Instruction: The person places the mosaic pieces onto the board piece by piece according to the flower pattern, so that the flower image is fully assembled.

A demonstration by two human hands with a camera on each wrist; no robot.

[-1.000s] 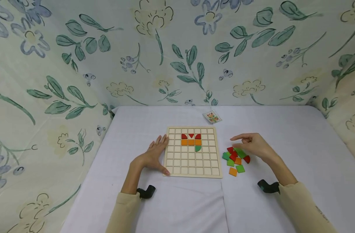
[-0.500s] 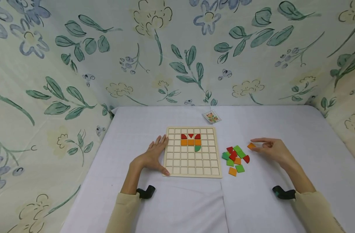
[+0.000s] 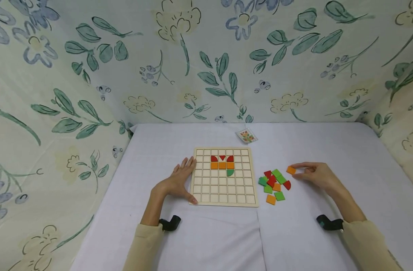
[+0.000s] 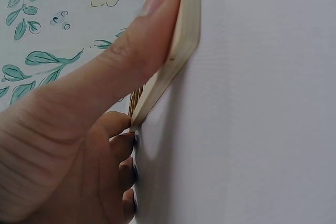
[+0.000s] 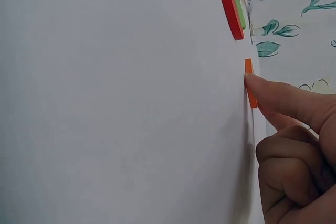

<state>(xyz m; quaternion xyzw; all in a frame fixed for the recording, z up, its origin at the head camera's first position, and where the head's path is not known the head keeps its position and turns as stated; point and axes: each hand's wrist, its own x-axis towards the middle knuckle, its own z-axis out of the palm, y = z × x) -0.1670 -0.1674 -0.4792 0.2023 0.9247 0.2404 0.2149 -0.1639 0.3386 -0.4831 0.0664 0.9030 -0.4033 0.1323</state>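
A wooden grid board [image 3: 223, 191] lies on the table, holding red pieces, a row of three orange squares [image 3: 222, 165] and a green rounded piece [image 3: 230, 172]. My left hand [image 3: 179, 178] rests on the board's left edge, fingers spread; in the left wrist view the thumb of the left hand [image 4: 105, 87] lies along the board's rim [image 4: 190, 19]. Right of the loose pieces, my right hand [image 3: 320, 176] pinches an orange square [image 3: 291, 170] between thumb and forefinger. The right wrist view shows the orange square [image 5: 249, 67] edge-on at the right hand's [image 5: 294, 145] fingertips, other fingers curled.
Loose red, green and orange pieces [image 3: 279, 195] lie in a cluster between the board and my right hand. A small patterned card [image 3: 247, 136] lies behind the board. Floral cloth [image 3: 223, 56] hangs behind the white table [image 3: 294, 244].
My right hand has moved right, away from the cluster, and now pinches an orange square, which has shifted slightly left over the last half second. My left hand has stayed on the board.
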